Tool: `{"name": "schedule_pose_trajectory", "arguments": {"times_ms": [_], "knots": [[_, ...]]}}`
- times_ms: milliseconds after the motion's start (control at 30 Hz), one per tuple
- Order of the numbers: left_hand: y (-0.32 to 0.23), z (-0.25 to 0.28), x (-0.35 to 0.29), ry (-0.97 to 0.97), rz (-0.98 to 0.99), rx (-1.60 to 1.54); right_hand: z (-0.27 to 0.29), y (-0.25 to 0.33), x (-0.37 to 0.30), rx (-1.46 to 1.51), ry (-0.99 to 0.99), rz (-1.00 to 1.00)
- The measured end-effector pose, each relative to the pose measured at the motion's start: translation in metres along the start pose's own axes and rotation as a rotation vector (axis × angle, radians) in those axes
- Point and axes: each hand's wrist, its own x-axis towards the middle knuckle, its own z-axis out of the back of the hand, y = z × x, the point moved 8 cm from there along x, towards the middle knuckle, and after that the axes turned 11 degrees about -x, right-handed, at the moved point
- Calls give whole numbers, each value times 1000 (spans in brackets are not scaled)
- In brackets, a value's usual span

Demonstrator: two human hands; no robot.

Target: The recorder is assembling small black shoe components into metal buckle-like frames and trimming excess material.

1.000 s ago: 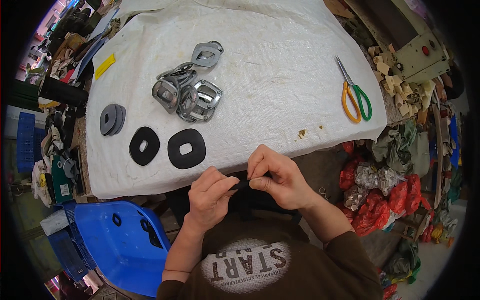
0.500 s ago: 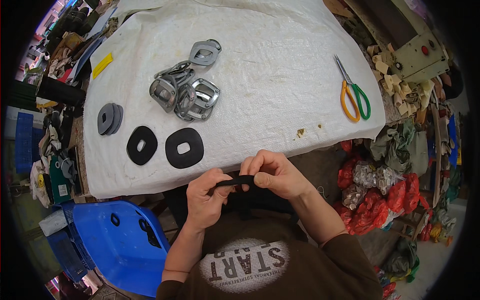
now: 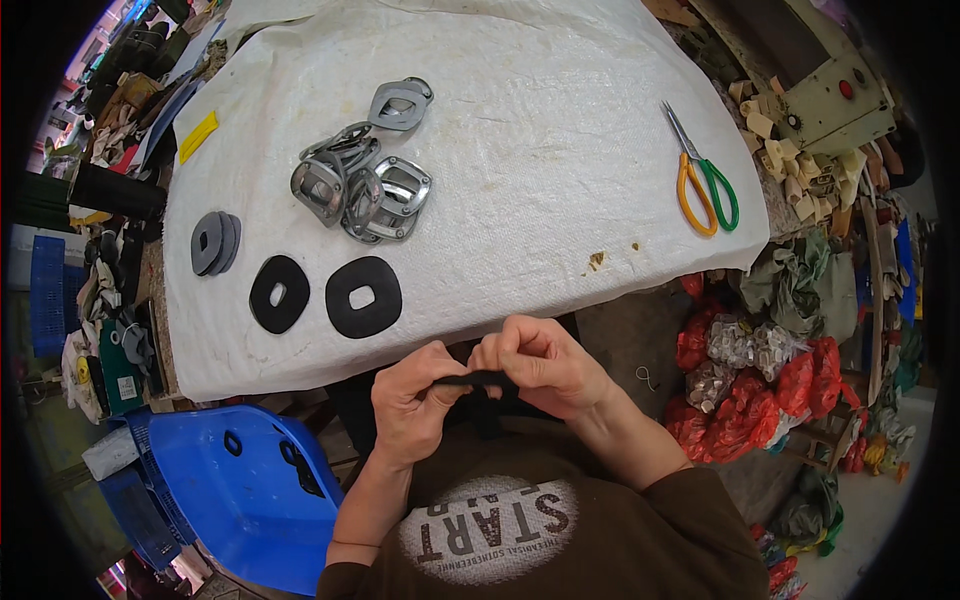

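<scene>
A black piece (image 3: 476, 380), seen nearly edge-on, is pinched between my two hands just off the near edge of the table. My left hand (image 3: 408, 398) grips its left end with thumb and fingers; my right hand (image 3: 545, 366) closes on the right end. Its full shape is hidden by the fingers. On the white table cover, left of my hands, lie two black rounded pads with centre holes: one pad (image 3: 364, 298) nearer, another pad (image 3: 280, 294) beside it. Farther back sits a heap of silver metal buckles (image 3: 399, 200).
Grey pads (image 3: 214, 243) are stacked at the table's left, below a yellow strip (image 3: 198, 138). Orange-and-green-handled scissors (image 3: 705, 180) lie at right. A blue tub (image 3: 245, 500) with black pieces stands lower left. Red bags (image 3: 740, 410) sit right of the table.
Both hands have dipped slightly lower, and my right fingers have curled in closer over the black piece. The view has shifted a little; things on the table stay put.
</scene>
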Motion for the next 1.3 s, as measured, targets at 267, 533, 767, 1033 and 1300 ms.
{"name": "schedule_pose_trajectory", "arguments": {"times_ms": [267, 533, 767, 1033, 1300], "knots": [[0, -11, -1, 72, 31, -93, -8, 0, 2, 35, 255, 16], [8, 0, 0, 16, 120, -94, 1, -3, -2, 62, 115, -35], [10, 2, 0, 53, 158, -20, -4, 13, -1, -253, 125, 81], [5, 0, -3, -12, 100, 30, -2, 6, -7, -150, -181, 36], [-14, -4, -4, -37, -193, 315, 5, -10, -10, 63, -319, -8]]}}
